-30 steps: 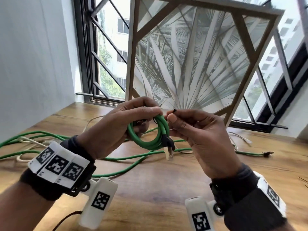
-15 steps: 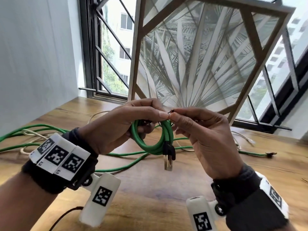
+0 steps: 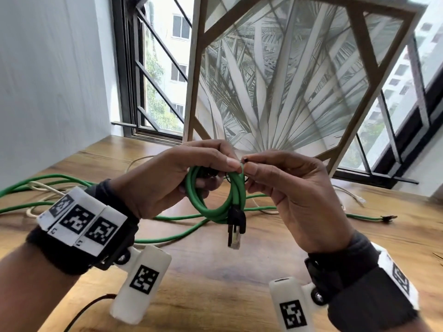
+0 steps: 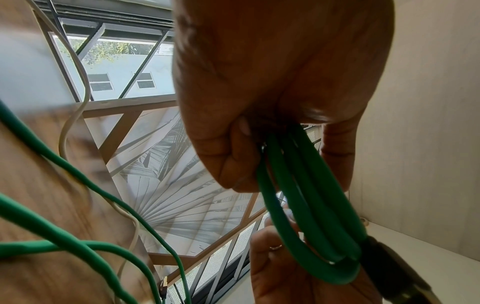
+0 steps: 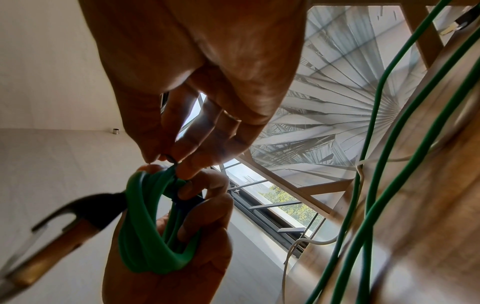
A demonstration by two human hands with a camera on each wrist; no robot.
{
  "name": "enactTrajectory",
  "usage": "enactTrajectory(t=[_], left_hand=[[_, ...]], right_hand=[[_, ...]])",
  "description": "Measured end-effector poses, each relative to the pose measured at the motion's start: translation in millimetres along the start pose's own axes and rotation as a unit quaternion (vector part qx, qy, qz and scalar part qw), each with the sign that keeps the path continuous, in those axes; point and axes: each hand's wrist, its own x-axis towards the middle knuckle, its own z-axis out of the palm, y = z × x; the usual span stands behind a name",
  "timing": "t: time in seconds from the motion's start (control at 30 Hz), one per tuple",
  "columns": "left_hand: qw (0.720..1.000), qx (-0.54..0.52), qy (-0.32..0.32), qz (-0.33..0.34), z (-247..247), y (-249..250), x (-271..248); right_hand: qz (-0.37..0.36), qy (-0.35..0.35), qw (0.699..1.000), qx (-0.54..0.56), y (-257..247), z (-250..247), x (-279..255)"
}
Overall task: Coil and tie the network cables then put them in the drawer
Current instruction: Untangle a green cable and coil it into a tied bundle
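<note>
A green network cable wound into a small coil hangs in the air above the wooden table, its black-booted plug dangling below. My left hand grips the coil's left side, fingers curled through the loop. My right hand pinches a thin black tie at the top of the coil between thumb and forefinger, seen also in the right wrist view as the tie against the coil. The two hands' fingertips meet at the top of the coil.
Loose green cables and a thin white cable sprawl over the wooden table behind the hands. One green cable end with a plug lies at right. A framed palm-leaf panel leans against the window at the back.
The hands have drawn together at the top of the coil; the right thumb and forefinger now meet the left fingertips around the black tie. The coil rose slightly.
</note>
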Motion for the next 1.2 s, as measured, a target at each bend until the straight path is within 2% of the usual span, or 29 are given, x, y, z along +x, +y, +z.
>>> enactTrajectory(t=[0.27,0.47,0.77,0.97,1.07,1.2], left_hand=[[1.0,-0.001,-0.009,-0.007,-2,-3,1],[1.0,0.007,-0.012,-0.019,-4,-4,2],[0.999,0.044,0.016,-0.013,-5,-8,4],[0.995,0.091,0.046,-0.007,-3,-10,5],[0.994,0.101,0.031,0.001,-5,-10,4],[0.992,0.128,0.014,0.011,-4,-14,5]], right_hand=[[-0.006,-0.009,1.0,-0.018,-2,-2,0],[-0.065,-0.018,0.992,-0.103,-7,-7,0],[-0.073,0.012,0.98,-0.184,-4,-7,0],[-0.047,0.019,0.98,-0.191,-5,-5,0],[-0.013,0.013,0.987,-0.162,-5,-7,0],[-0.005,0.012,0.985,-0.175,-4,-8,0]])
